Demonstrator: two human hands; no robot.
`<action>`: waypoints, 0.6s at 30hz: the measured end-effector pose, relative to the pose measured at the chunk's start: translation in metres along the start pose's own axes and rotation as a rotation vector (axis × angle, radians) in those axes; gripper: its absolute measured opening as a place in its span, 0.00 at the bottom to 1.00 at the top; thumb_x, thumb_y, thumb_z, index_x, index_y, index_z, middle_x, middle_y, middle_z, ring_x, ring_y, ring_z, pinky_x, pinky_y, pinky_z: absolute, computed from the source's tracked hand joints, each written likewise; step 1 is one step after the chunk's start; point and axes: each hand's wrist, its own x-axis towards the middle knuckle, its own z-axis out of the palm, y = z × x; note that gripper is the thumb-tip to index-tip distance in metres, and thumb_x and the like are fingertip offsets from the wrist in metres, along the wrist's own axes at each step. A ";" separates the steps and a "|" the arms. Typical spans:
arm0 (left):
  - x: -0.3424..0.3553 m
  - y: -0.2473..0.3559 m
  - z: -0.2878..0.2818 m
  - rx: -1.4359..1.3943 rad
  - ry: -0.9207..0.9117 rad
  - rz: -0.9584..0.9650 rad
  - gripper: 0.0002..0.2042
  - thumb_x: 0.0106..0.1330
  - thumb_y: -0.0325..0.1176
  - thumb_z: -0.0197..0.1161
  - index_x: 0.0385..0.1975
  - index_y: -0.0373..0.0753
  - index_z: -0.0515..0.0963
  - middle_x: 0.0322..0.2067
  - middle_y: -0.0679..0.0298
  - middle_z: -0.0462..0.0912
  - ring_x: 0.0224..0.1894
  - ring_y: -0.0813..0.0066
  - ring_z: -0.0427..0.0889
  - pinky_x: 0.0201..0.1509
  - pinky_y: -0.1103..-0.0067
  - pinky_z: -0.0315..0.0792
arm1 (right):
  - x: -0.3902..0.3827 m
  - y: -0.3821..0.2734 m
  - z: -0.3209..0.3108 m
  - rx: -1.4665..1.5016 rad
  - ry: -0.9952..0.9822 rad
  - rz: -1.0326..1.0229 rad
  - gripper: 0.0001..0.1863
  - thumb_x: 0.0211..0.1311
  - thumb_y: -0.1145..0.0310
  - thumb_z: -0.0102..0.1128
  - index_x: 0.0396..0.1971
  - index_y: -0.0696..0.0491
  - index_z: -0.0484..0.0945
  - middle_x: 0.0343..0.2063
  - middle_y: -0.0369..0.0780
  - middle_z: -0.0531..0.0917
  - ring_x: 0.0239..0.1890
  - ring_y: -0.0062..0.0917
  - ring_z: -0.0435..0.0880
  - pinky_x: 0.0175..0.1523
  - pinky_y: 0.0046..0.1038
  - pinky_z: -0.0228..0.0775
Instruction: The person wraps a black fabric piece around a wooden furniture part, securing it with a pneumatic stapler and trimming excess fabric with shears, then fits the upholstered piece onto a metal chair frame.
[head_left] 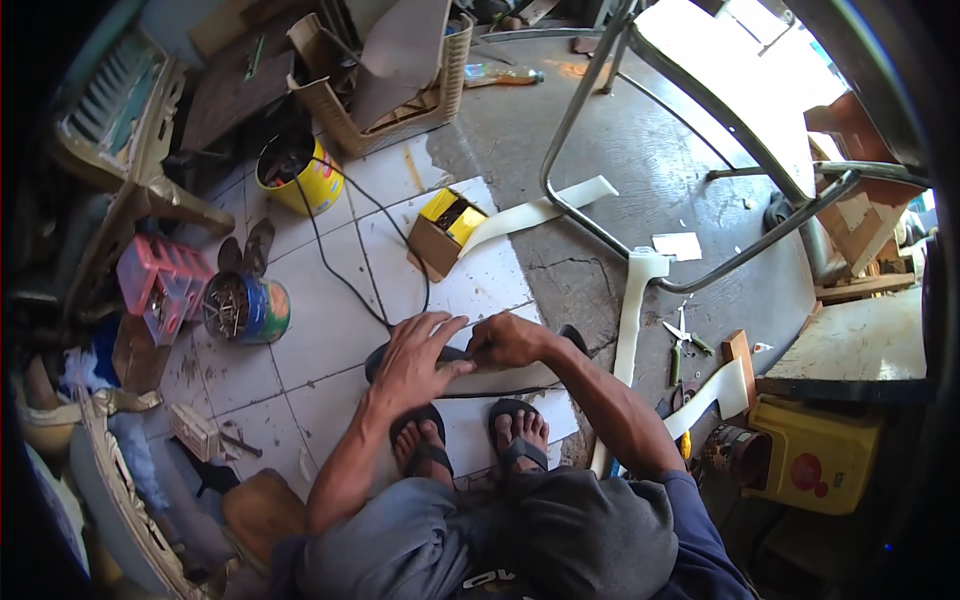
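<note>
A long, dark, rounded piece that looks like a footwear sole (376,362) lies across the white tiles in front of my sandalled feet, mostly covered by my hands. My left hand (412,358) rests over its left part, fingers stretched out and thumb apart. Close beside it, my right hand (508,342) is curled closed above the middle; whatever its fingers pinch is hidden. Past my right wrist the piece's dark right end (573,338) shows. A black cord (335,250) runs from near my left fingertips to a yellow can (325,192).
At left stand a can of nails (270,310) and a pink plastic organizer (165,270). Ahead is a yellow-brown box (435,245). White strips (628,325), scissors (682,335) and a metal-framed chair (600,235) are at right. A plastic crate (440,108) stands at the back.
</note>
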 end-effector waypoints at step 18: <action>0.018 -0.087 0.065 -0.366 -0.268 -0.500 0.08 0.56 0.39 0.77 0.33 0.46 0.91 0.24 0.65 0.80 0.31 0.70 0.81 0.37 0.74 0.72 | -0.013 0.063 0.003 0.012 0.517 0.143 0.17 0.69 0.57 0.62 0.38 0.57 0.87 0.34 0.46 0.84 0.39 0.41 0.84 0.47 0.39 0.74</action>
